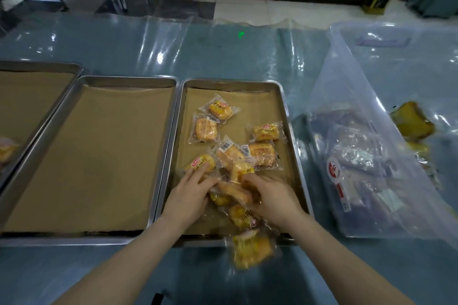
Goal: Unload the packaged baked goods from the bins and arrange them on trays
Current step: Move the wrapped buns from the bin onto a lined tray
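Observation:
Several clear-wrapped yellow bread packets (264, 132) lie scattered on the right metal tray (292, 136), which is lined with brown paper. My left hand (189, 197) rests flat with its fingertips on one packet (202, 163) at the tray's near left. My right hand (271, 199) is curled over a pile of packets (235, 189) in the near middle of the tray, fingers on them. One packet (251, 250) hangs over the tray's front rim onto the table.
A paper-lined tray (128, 80) without packets sits to the left, and a further tray (39, 65) at the far left holds a packet at its edge. A clear plastic bin (366, 96) with wrapped goods lies tilted at the right. Shiny plastic sheeting covers the table.

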{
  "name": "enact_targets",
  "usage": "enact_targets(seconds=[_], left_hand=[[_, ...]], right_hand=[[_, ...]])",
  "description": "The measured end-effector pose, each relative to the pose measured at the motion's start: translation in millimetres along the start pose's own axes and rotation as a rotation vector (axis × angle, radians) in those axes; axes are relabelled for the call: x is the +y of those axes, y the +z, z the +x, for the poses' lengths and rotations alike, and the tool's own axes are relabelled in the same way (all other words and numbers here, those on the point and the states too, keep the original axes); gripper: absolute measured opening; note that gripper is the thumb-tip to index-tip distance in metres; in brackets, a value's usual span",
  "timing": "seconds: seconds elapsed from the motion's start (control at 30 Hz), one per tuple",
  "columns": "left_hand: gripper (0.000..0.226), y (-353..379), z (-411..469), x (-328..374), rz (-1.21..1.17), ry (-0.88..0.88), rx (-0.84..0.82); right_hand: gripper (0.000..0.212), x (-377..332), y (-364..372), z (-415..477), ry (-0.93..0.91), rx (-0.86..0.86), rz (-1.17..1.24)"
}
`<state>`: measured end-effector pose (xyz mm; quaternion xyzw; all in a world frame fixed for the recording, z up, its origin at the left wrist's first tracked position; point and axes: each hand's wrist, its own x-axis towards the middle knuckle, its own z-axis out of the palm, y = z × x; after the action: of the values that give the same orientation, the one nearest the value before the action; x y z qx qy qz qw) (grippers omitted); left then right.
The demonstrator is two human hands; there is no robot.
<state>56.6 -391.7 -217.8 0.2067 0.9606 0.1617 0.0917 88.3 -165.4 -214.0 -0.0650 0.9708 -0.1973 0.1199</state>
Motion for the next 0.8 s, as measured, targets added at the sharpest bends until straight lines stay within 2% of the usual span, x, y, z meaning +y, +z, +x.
enact_targets(seconds=[0.1, 0.3, 0.37, 0.5, 0.6, 0.67, 0.8], left_hand=[[0.044, -4, -1, 1, -0.029, -0.004, 0.026], [0.045, -29, 5, 5, -0.006, -0.056, 0.085], [0.045, -38, 4, 3, -0.017, -0.050, 0.114], [0.045, -57, -2, -4, -0.088, -0.046, 0.216], [0.044, -70, -7, -10, -0.169, -0.040, 0.305], [0.044, -77, -11, -16, -0.207, -0.048, 0.347], [0.046, -96, -20, -36, -0.255, -0.089, 0.435]], right_hand=[[0.072, -2, 5, -5, 0.047, -0.055, 0.017], [0.118, -16, 12, -7, 0.120, -0.189, -0.121], [0.108, -23, 13, -4, 0.139, -0.145, -0.116], [0.059, -29, 9, 4, 0.139, 0.038, -0.116], [0.034, -35, 8, 10, 0.140, 0.152, -0.136], [0.027, -40, 6, 13, 0.149, 0.239, -0.108], [0.029, -50, -5, 19, 0.209, 0.351, 0.058]])
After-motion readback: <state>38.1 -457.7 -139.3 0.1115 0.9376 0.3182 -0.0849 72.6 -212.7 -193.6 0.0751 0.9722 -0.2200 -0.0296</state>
